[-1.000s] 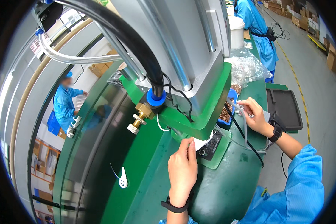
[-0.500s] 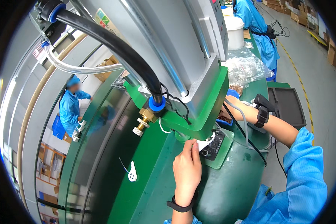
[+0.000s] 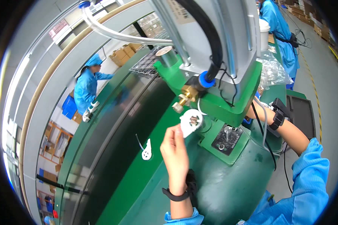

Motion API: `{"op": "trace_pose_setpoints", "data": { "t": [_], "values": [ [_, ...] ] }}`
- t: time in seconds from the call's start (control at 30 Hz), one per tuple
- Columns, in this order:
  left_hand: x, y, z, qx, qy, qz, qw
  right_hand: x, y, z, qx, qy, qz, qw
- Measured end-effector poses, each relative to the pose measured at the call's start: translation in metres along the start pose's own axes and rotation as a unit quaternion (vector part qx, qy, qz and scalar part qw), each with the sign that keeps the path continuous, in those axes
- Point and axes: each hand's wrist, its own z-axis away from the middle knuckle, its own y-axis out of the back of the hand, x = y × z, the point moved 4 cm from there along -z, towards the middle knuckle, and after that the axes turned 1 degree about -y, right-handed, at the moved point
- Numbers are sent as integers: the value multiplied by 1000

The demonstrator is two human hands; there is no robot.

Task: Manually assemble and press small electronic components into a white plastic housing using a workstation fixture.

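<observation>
My left hand (image 3: 174, 152) pinches the narrow end of a white plastic part (image 3: 190, 122) between thumb and fingers. The part's round head faces up and shows coppery metal pieces in its middle. It is raised beside the brass fitting (image 3: 184, 99) of a grey and green press (image 3: 229, 95). My right hand (image 3: 254, 108) reaches behind the press's green plate, and its fingers are hidden there. Just below that hand a sliver of a blue tray (image 3: 246, 120) shows. A similar white part (image 3: 147, 152) with a thin lead lies on the green belt.
Under the press head sits a green base with a black control panel (image 3: 227, 139). Black and grey cables hang beside my right forearm. A clear plastic bag (image 3: 274, 69) and a white bucket (image 3: 264, 33) stand beyond. One co-worker (image 3: 88, 88) is across the belt, another (image 3: 279, 28) far right.
My left hand has drawn the white part out from under the press head, to the left and up. The view has shifted, so the press appears farther right. My right hand stays behind the press.
</observation>
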Motion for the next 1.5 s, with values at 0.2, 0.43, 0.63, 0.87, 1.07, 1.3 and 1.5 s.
{"op": "trace_pose_setpoints", "data": {
  "t": [0.2, 0.43, 0.63, 0.87, 1.07, 1.3, 1.5],
  "values": [
    [-116, 55, -41, -43, 47, -278, 958, -24, 10, -12, 67, 32, -110, 991],
    [-171, 79, -59, -42, 176, -548, 817, -4, -4, -10, 80, 5, -194, 978],
    [-178, 87, -59, -40, 192, -589, 784, 6, 15, 0, 154, 34, -161, 974],
    [-47, 27, -34, -34, -46, -87, 995, 2, 61, 20, 61, -110, -218, 968],
    [17, -46, 13, -101, 105, 307, 940, 5, 78, 54, 133, -112, -249, 953],
    [-16, -70, 22, -61, 124, 319, 938, 16, 75, 84, 146, -162, -257, 942],
    [-18, -69, 28, -44, 123, 311, 941, 24, 63, 100, 162, -226, -315, 908]
  ]
}}
